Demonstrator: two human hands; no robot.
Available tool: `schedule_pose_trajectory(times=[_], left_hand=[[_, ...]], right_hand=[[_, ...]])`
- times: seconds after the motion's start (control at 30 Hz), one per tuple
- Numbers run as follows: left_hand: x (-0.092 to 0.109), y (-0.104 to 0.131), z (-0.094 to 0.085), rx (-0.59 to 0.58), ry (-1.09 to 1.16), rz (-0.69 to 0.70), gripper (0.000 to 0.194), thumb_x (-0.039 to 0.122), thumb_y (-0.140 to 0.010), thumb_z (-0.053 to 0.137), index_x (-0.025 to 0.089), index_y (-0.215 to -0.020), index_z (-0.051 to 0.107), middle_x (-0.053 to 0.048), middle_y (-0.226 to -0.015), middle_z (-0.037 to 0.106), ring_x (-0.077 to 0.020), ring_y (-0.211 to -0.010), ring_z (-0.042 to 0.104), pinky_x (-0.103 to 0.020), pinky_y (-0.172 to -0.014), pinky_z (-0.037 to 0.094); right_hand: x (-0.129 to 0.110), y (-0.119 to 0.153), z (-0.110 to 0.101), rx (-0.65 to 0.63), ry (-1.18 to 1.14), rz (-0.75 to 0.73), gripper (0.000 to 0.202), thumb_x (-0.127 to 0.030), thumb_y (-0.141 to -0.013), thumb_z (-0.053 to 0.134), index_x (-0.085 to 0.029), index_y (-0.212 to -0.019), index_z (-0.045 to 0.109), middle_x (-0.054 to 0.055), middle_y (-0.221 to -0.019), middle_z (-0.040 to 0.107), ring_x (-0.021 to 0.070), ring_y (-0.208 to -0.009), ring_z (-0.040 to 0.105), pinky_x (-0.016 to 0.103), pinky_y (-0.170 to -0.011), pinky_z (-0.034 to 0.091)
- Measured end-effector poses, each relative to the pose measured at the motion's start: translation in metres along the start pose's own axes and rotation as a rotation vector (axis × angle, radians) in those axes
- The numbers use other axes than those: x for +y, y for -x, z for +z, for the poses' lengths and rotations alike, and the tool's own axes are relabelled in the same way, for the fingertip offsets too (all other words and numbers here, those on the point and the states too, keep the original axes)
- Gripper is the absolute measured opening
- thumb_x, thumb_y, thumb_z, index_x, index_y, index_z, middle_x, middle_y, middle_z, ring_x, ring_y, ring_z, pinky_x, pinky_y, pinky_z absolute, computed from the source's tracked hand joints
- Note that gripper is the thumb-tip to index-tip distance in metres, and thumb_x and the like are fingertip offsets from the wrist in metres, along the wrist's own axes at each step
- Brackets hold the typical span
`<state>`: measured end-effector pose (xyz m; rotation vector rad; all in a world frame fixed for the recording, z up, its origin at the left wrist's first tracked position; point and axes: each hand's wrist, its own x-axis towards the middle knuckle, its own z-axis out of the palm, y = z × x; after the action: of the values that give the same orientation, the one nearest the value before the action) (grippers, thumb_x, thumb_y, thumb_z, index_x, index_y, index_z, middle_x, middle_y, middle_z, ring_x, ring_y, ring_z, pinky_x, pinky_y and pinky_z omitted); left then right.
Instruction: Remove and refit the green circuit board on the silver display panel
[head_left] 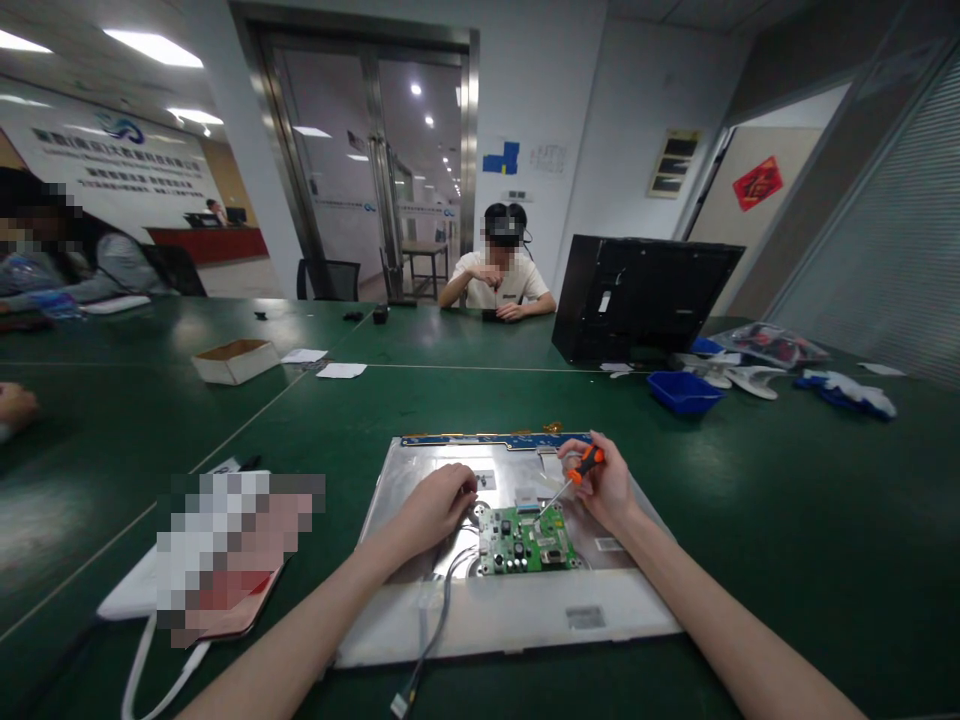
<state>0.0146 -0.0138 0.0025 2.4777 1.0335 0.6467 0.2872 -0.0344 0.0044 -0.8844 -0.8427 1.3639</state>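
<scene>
While the right hand (606, 488) grips one orange-and-black screwdriver (586, 465) between closed fingers, its shaft slants down and leftward to one green circuit board (510, 540). The board lies below and between both hands, on the middle of one silvery display panel (517, 615). The left hand (442, 502) bends its fingers near the board's upper-left corner; whether they pinch anything cannot be told. Small dark and pale components dot the board. One blue strip (480, 440) lines the panel's far edge, and one dark cable (444, 610) trails nearward. Beyond stand one black monitor (645, 300) and one blue tray (684, 392).
</scene>
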Motion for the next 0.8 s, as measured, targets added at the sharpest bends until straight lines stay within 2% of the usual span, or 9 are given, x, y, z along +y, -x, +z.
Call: schedule_pose_trajectory(times=[0.17, 0.4, 0.6, 0.73, 0.8], left_hand=[[0.011, 0.000, -0.003, -0.049, 0.144, -0.027, 0.010, 0.019, -0.088, 0.048, 0.017, -0.088, 0.058, -0.005, -0.087, 0.063, -0.0192, -0.079, 0.057, -0.029, -0.070, 0.044], [0.010, -0.001, -0.004, -0.024, 0.276, -0.069, 0.006, 0.017, -0.083, 0.053, 0.017, -0.084, 0.059, -0.002, -0.077, 0.062, -0.0158, -0.071, 0.057, -0.026, -0.064, 0.043], [0.010, -0.002, -0.004, -0.047, 0.304, -0.095, 0.006, 0.015, -0.079, 0.055, 0.016, -0.082, 0.059, -0.001, -0.073, 0.061, -0.0141, -0.066, 0.054, -0.024, -0.059, 0.041], [0.010, -0.003, -0.003, -0.057, 0.333, -0.101, 0.006, 0.012, -0.077, 0.054, 0.015, -0.081, 0.058, 0.000, -0.070, 0.059, -0.0138, -0.065, 0.053, -0.023, -0.058, 0.040], [0.010, -0.003, -0.003, -0.061, 0.335, -0.101, 0.006, 0.012, -0.077, 0.054, 0.015, -0.079, 0.058, 0.000, -0.070, 0.060, -0.0139, -0.066, 0.054, -0.023, -0.059, 0.041]], right_hand=[[0.000, 0.000, 0.004, 0.005, 0.015, -0.018, 0.046, -0.057, -0.080, 0.046, -0.015, -0.070, 0.063, -0.005, -0.044, 0.041, 0.0054, -0.032, 0.023, 0.019, -0.031, 0.018], [-0.002, 0.002, 0.021, 0.007, 0.087, -0.067, 0.045, -0.058, -0.080, 0.045, -0.017, -0.068, 0.061, -0.006, -0.041, 0.038, 0.0064, -0.032, 0.023, 0.020, -0.032, 0.018], [-0.011, -0.005, 0.052, -0.009, 0.241, -0.112, 0.040, -0.055, -0.079, 0.051, -0.018, -0.065, 0.057, -0.008, -0.040, 0.034, 0.0060, -0.031, 0.024, 0.021, -0.031, 0.017], [-0.034, -0.014, 0.081, -0.076, 0.405, -0.180, 0.038, -0.052, -0.080, 0.053, -0.017, -0.064, 0.058, -0.007, -0.042, 0.037, 0.0059, -0.033, 0.031, 0.020, -0.033, 0.020], [-0.051, -0.014, 0.097, -0.155, 0.506, -0.207, 0.036, -0.049, -0.079, 0.057, -0.017, -0.062, 0.059, -0.007, -0.042, 0.040, 0.0062, -0.034, 0.034, 0.020, -0.034, 0.019]])
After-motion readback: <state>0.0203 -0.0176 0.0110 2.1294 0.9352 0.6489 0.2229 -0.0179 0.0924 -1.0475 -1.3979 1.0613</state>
